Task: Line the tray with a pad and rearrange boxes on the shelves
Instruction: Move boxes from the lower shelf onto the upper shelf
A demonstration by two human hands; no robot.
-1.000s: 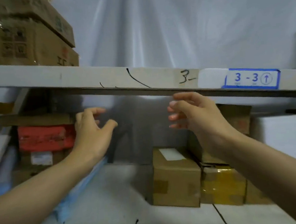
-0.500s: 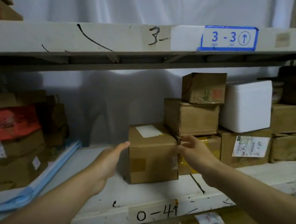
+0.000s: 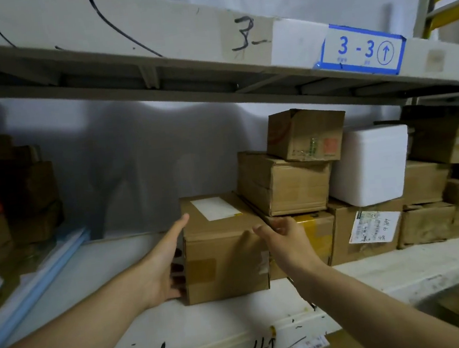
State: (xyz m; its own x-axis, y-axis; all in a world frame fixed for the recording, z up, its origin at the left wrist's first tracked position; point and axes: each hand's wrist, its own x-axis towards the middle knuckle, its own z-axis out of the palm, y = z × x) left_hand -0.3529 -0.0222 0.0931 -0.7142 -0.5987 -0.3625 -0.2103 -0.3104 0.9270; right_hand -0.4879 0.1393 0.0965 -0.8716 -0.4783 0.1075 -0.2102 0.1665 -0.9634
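Observation:
A brown cardboard box (image 3: 225, 261) with a white label on top stands on the white lower shelf (image 3: 198, 325), near its front edge. My left hand (image 3: 163, 267) presses flat against the box's left side, thumb pointing up along the top edge. My right hand (image 3: 285, 241) is at the box's upper right corner. Its thumb lies over the front edge, and its fingers curl into the gap beside a yellow-taped box (image 3: 313, 238). No tray is in view.
Right of the box, more cardboard boxes (image 3: 285, 185) are stacked, with a white foam box (image 3: 370, 166) among them. Blue-white flat pads (image 3: 36, 279) lean at the left below dark boxes (image 3: 29, 198). The upper shelf beam (image 3: 153, 38) with the blue 3-3 label (image 3: 362, 48) hangs low overhead.
The view dropped from the upper shelf to the lower one. Both hands came down from mid-air and closed in on the labelled box, left on its side, right at its corner.

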